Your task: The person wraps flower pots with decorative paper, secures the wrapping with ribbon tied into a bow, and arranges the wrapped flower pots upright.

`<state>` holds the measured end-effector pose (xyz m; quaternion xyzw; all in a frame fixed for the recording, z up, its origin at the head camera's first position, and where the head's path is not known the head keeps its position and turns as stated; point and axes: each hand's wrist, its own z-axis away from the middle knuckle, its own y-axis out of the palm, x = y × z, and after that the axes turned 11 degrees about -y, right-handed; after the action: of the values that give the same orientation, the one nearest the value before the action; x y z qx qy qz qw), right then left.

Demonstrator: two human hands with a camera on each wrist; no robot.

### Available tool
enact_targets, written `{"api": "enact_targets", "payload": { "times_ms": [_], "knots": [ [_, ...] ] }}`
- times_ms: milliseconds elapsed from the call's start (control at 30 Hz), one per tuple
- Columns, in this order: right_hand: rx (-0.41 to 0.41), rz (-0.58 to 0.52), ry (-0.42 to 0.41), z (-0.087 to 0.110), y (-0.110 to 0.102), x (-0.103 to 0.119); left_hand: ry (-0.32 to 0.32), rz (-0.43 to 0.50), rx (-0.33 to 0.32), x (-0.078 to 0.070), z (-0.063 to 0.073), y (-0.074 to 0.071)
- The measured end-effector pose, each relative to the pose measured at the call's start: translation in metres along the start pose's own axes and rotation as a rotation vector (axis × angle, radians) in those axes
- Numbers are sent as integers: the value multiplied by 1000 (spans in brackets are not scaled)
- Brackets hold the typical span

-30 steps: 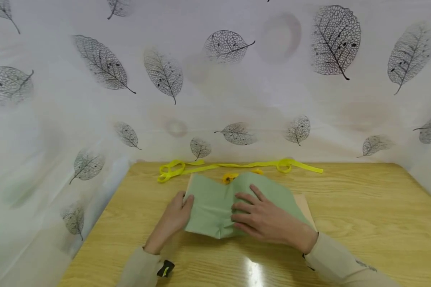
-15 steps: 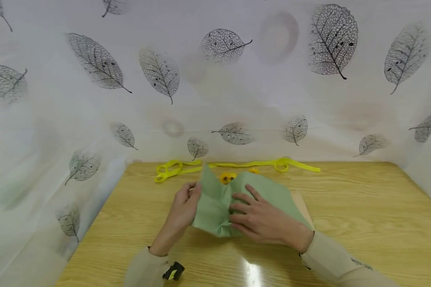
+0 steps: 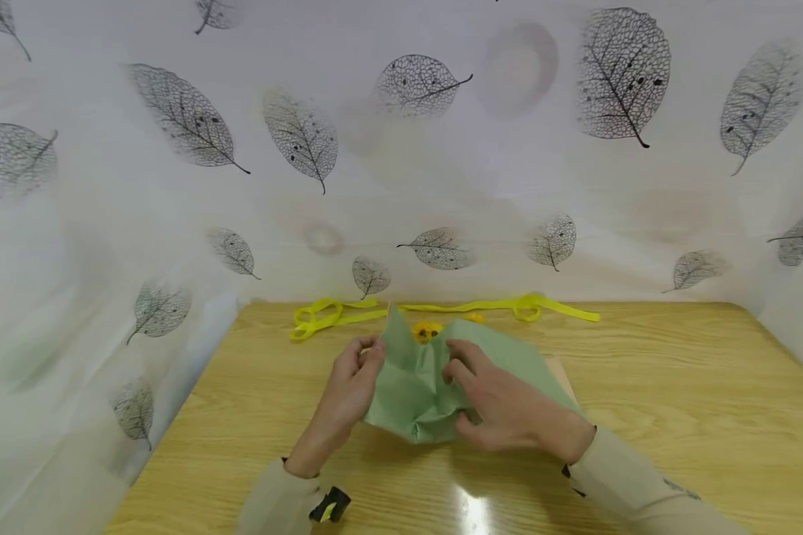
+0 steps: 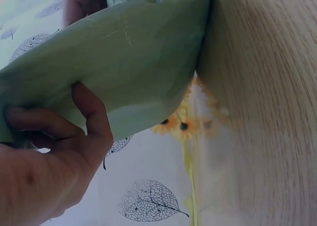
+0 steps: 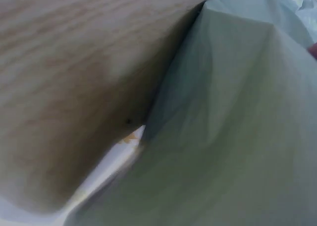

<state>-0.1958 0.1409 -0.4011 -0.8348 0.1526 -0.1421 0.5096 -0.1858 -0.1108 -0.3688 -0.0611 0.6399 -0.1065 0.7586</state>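
Note:
A sheet of green wrapping paper (image 3: 401, 394) stands folded and creased in front of me, its left corner raised. Its left edge is pinched between the thumb and fingers of my left hand (image 3: 348, 386). My right hand (image 3: 508, 397) lies over the middle of the paper with bent fingers, gripping a gathered fold near the front. Yellow flowers (image 3: 427, 331) with dark centres peek out behind the paper's top edge. In the left wrist view, the flowers (image 4: 182, 124) show past the paper's edge, beyond my left fingers (image 4: 91, 109). The stems are hidden.
A yellow ribbon (image 3: 468, 306) with loops lies along the back edge of the wooden table (image 3: 676, 401). A pale beige sheet (image 3: 562, 379) shows under the paper's right side. A leaf-printed curtain (image 3: 375, 186) hangs behind the table and along both sides.
My left hand has moved right and up, lifting the left part of the paper into a raised corner. My right hand's spread fingers have bent and drawn in on the paper.

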Motion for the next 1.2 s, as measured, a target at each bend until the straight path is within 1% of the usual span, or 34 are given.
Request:
{"api": "enact_targets", "payload": {
  "times_ms": [100,200,267,333,433,533,700,833,933,1033,1200],
  "knots": [
    [-56,39,-57,4,-2,-3,2,28,10,0,0,0],
    [-101,136,-112,9,-5,-4,7,39,10,0,0,0],
    [-136,193,-130,12,-6,-3,9,49,12,0,0,0],
    [-169,202,-132,16,-7,-3,4,67,17,0,1,0],
    [-201,147,-122,21,-7,-3,-11,123,38,0,1,1],
    [-205,80,-96,26,-9,-3,-35,186,64,-1,1,3],
    [-217,42,-78,35,-13,-5,-73,255,96,-4,1,7],
    [-189,14,-73,42,-16,-5,-85,291,110,-6,2,10],
    [-187,-20,-41,45,-18,-4,-83,306,112,-8,3,13],
    [-209,-53,-14,47,-19,-4,-59,301,113,-10,3,17],
    [-261,-62,-20,51,-18,-5,-5,269,116,-12,4,22]
  ]
}}
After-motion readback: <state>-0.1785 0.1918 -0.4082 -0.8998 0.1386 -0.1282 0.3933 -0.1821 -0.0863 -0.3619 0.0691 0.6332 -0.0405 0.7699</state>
